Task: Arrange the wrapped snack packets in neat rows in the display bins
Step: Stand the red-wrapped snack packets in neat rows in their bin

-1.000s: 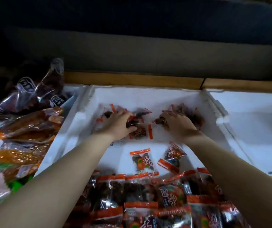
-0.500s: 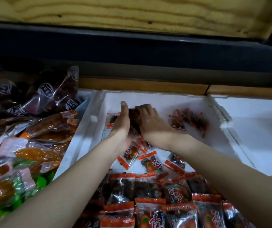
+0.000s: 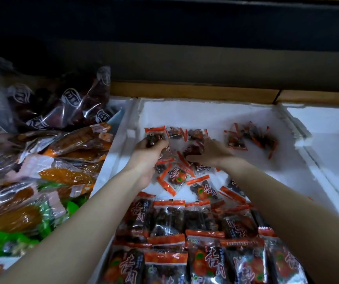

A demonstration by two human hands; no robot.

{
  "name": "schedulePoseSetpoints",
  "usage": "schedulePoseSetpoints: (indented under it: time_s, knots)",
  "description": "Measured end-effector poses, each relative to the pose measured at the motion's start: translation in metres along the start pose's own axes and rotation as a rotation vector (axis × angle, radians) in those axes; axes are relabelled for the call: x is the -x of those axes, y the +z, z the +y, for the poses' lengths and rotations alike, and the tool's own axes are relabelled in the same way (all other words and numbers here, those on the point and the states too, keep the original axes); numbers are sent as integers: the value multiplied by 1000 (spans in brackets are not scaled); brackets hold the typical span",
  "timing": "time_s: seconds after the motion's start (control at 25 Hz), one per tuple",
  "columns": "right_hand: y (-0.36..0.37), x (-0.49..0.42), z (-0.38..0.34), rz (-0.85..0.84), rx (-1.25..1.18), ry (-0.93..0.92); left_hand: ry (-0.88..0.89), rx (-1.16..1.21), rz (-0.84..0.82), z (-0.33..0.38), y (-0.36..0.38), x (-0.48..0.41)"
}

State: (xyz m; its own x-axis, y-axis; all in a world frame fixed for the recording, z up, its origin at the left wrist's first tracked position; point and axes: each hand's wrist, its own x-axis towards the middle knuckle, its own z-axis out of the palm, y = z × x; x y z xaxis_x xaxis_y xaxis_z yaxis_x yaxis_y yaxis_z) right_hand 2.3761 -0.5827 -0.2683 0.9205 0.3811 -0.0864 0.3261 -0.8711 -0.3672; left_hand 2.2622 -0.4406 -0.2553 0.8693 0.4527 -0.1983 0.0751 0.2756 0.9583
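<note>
While over the bin (image 3: 121, 154), left hand (image 3: 147, 152): grips a packet (image 3: 155, 133).
Right hand (image 3: 213, 154): grips a second packet (image 3: 193, 149).
Risk: the loose pile (image 3: 176, 177) could slide and skew the front rows (image 3: 168, 218).

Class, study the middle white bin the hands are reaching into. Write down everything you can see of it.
The bin is white, looks like foam, rectangular and open-topped, with a rough, chipped rim. It sits between a heap of bigger packs and another white bin, a wooden ledge behind. Rows of red-and-dark packets fill its near end; loose ones lie on its far floor. The left hand and right hand reach in, each gripping one.
</note>
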Motion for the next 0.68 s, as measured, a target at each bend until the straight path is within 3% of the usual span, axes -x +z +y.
schedulePoseSetpoints:
  time_s: [0.08, 0.2, 0.36, 0.52, 0.68]
  knots:
    - [1, -2, -6, 22, 1, -25, -2, 7, 11, -6, -1, -2]
    - [-1, 2, -17, 188, -55, -66, 23, -38, -2, -9, 2, -2]
    - [-27, 33, -25, 431, -335, -145, 82, 17, -15, 0, 2, 14]
    - [-45, 87, -34, 115, -884, -209, 96, 26, -134, 15, -9, 44]
    - [-45, 113, -37, 39, -845, -199, 35, -14, -217, 13, -22, 71]
